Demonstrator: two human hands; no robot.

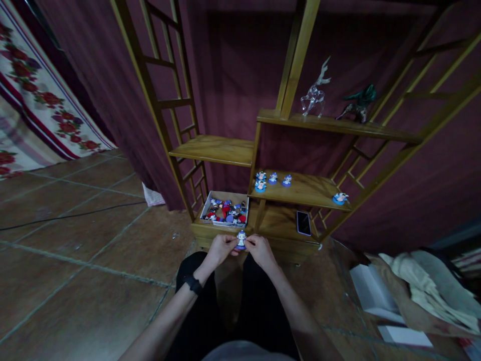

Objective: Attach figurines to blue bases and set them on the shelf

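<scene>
Both my hands meet in front of the low wooden shelf unit (300, 125) and pinch a small figurine (241, 239) with a white and blue body on a purple base. My left hand (221, 249) grips its left side with curled fingers, and my right hand (261, 250) grips its right side. A dark band sits on my left wrist. Just behind the hands a white box (206, 207) holds several small figurines in red, blue and black. On the middle shelf (304, 190) stand several similar blue-based figurines (260, 185), with one more figurine (340, 198) near its right end.
A phone (303, 223) lies on the bottom shelf. A clear glass deer (314, 93) and a dark green figure (361, 103) stand on the upper shelf. White boxes (370, 293) and crumpled cloth (424, 288) lie on the tiled floor at right. A cable (67, 216) crosses the floor at left.
</scene>
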